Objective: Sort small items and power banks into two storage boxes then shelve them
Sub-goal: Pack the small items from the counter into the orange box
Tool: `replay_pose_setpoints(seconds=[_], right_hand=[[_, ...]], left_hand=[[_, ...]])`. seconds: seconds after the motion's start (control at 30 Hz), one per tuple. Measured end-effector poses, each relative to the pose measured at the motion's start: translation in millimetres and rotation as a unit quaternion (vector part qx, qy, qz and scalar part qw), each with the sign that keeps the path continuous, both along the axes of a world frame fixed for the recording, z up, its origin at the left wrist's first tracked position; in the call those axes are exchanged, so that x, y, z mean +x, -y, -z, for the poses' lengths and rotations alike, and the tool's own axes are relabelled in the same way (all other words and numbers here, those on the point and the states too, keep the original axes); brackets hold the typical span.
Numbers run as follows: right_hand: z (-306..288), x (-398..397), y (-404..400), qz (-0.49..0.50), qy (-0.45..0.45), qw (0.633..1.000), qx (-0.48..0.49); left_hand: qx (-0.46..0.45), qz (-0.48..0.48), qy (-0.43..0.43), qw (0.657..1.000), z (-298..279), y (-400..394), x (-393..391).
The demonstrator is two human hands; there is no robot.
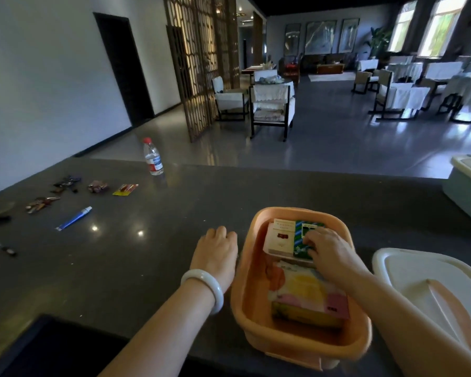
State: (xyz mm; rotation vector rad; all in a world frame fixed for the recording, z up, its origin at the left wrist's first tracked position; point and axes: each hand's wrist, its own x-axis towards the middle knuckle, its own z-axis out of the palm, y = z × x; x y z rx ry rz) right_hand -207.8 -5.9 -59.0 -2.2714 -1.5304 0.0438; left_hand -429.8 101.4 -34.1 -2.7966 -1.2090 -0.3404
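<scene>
Dark stone counter (pixel 152 248) holds your orange box (pixel 256 317), with a white carton (pixel 280 238), green carton (pixel 305 235) and tissue pack (pixel 307 297) inside. Your right hand (pixel 329 251) pinches the green carton; your left hand (pixel 215 251) rests beside the box with fingers curled, holding nothing. A white lid (pixel 408 278) lies right of the box.

Two hands (pixel 215 248), one orange box (pixel 245 268), three cartons (pixel 280 238), one lid (pixel 408 273), one bottle (pixel 152 157) and one tube (pixel 74 218) are counted.

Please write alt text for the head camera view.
A person's right hand rests on a green packet inside an orange storage box on a dark counter; the left hand rests beside the box.
</scene>
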Motion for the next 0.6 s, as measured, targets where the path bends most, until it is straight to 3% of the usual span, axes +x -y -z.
replay_pose_setpoints(seconds=[0.17,0.27,0.6], right_hand=[[-19.9,-51.7,-57.5,-0.077,0.045,0.996,-0.004],[-29.0,-87.4,-99.3,-0.178,0.146,0.971,-0.07],[-25.9,-207.6,-228.8,-0.295,0.179,0.931,-0.116]], left_hand=[[0.02,-0.05,-0.099,0.994,-1.4,-24.1,-48.9],[0.007,-0.083,-0.131,0.988,-3.6,-44.8,-78.5],[-0.042,-0.166,-0.193,0.966,1.8,-136.6,-184.2]])
